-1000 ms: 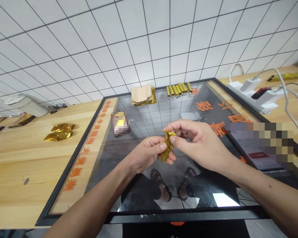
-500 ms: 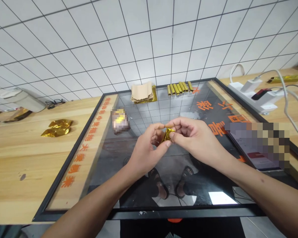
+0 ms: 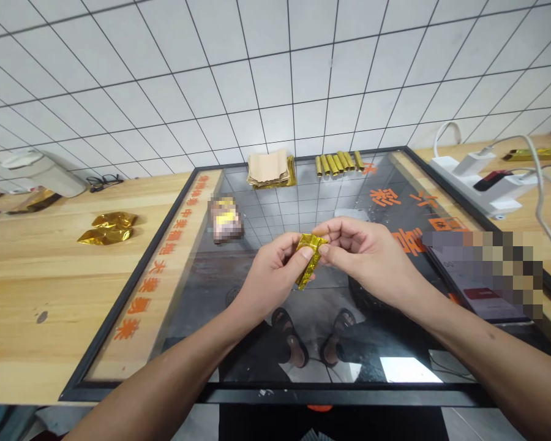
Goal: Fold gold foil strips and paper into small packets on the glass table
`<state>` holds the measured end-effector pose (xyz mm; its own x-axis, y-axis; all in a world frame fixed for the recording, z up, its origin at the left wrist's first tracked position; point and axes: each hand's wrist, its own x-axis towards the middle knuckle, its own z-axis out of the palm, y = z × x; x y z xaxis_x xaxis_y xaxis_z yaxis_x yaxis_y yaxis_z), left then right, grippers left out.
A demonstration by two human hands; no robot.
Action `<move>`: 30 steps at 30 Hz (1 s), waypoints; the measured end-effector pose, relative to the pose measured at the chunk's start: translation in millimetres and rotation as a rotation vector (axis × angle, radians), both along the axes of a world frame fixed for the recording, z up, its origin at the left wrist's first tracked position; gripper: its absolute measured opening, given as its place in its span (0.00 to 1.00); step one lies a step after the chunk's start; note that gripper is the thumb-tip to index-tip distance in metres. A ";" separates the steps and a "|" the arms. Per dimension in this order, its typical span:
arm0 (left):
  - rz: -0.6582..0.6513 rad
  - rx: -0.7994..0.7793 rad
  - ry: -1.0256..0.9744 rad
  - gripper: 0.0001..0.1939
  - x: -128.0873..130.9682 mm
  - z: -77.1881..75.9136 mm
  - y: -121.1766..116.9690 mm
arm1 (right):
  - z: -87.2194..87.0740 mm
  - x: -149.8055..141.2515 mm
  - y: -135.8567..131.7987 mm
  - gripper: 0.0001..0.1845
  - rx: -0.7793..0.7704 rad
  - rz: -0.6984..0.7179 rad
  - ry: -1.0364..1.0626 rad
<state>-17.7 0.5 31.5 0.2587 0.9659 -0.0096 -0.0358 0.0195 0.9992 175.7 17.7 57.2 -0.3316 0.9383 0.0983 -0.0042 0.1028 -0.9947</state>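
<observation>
A small folded piece of gold foil (image 3: 308, 260) is held up above the glass table top (image 3: 266, 343). My left hand (image 3: 270, 275) pinches it from the left, thumb on its front. My right hand (image 3: 367, 254) pinches its upper right end with thumb and forefinger, the other fingers curled. Both hands hover over the middle of the glass, a little above it.
Several finished gold rolls (image 3: 338, 162) lie at the glass's far edge beside a stack of tan paper sheets (image 3: 270, 167). Crumpled gold foil (image 3: 108, 227) rests on the wooden bench at left. A white power strip with cables (image 3: 480, 177) sits at right. A black frame (image 3: 133, 269) borders the glass.
The foil piece has been turned and pulled longer between my fingers, now hanging downward from the pinch. Both hands stayed close together over the glass.
</observation>
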 end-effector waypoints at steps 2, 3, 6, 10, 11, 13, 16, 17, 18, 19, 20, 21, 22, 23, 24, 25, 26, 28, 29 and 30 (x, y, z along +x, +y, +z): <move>0.013 0.009 0.017 0.15 0.1 -0.1 -0.1 | 0.8 -0.5 -0.4 0.08 -0.003 0.004 0.007; 0.020 0.016 0.025 0.15 0.1 -0.2 -0.2 | 1.1 -0.7 -0.5 0.08 -0.005 0.006 0.009; 0.031 0.023 0.037 0.15 0.2 0.2 -0.4 | 1.3 -0.8 -0.5 0.10 -0.014 0.005 0.000; 0.015 -0.047 -0.026 0.16 0.1 2.8 0.4 | -0.4 0.1 0.6 0.13 -0.033 0.020 0.009; 0.009 -0.082 -0.059 0.16 -0.2 3.3 0.9 | -0.7 0.4 1.1 0.13 -0.039 0.029 0.015; 0.001 -0.152 -0.122 0.16 -1.5 3.8 2.2 | -0.9 1.2 2.2 0.13 -0.051 0.043 0.023; -0.020 -0.230 -0.184 0.17 -4.1 3.7 4.6 | -0.4 2.8 4.0 0.15 -0.069 0.058 0.025; -0.031 -0.252 -0.201 0.17 -4.8 3.7 5.3 | -0.3 3.4 4.6 0.16 -0.076 0.067 0.026; -0.038 -0.274 -0.217 0.18 -5.2 3.8 6.0 | -0.3 4.0 5.1 0.17 -0.082 0.077 0.027; -0.041 -0.293 -0.231 0.19 -5.5 4.0 6.7 | -0.4 4.5 5.5 0.18 -0.085 0.083 0.028; -0.040 -0.310 -0.240 0.19 -5.5 4.3 7.2 | -0.5 5.0 5.9 0.18 -0.086 0.085 0.028; -0.035 -0.322 -0.245 0.19 -5.3 4.7 7.6 | -0.6 5.5 6.3 0.18 -0.085 0.086 0.026; -0.030 -0.332 -0.245 0.19 -5.1 5.1 7.9 | -0.7 5.8 6.6 0.18 -0.085 0.084 0.021; -0.023 -0.336 -0.243 0.19 -4.8 5.6 8.1 | -0.8 6.1 6.8 0.17 -0.086 0.080 0.015; -0.020 -0.339 -0.240 0.19 -4.5 6.2 8.2 | -1.0 6.2 7.1 0.17 -0.089 0.079 0.007; -0.020 -0.340 -0.240 0.19 -4.3 6.8 8.2 | -1.1 6.4 7.4 0.17 -0.093 0.077 -0.001; -0.023 -0.339 -0.240 0.19 -4.1 7.4 8.1 | -1.3 6.4 7.6 0.17 -0.098 0.077 -0.007; -0.035 -0.326 -0.238 0.19 -3.9 8.2 7.7 | -1.8 6.3 7.8 0.18 -0.104 0.077 -0.012; -0.039 -0.315 -0.230 0.19 -3.8 8.4 7.5 | -2.1 6.2 7.9 0.18 -0.106 0.079 -0.012; -0.037 -0.299 -0.215 0.18 -3.7 8.2 7.3 | -2.4 6.0 7.8 0.18 -0.107 0.079 -0.009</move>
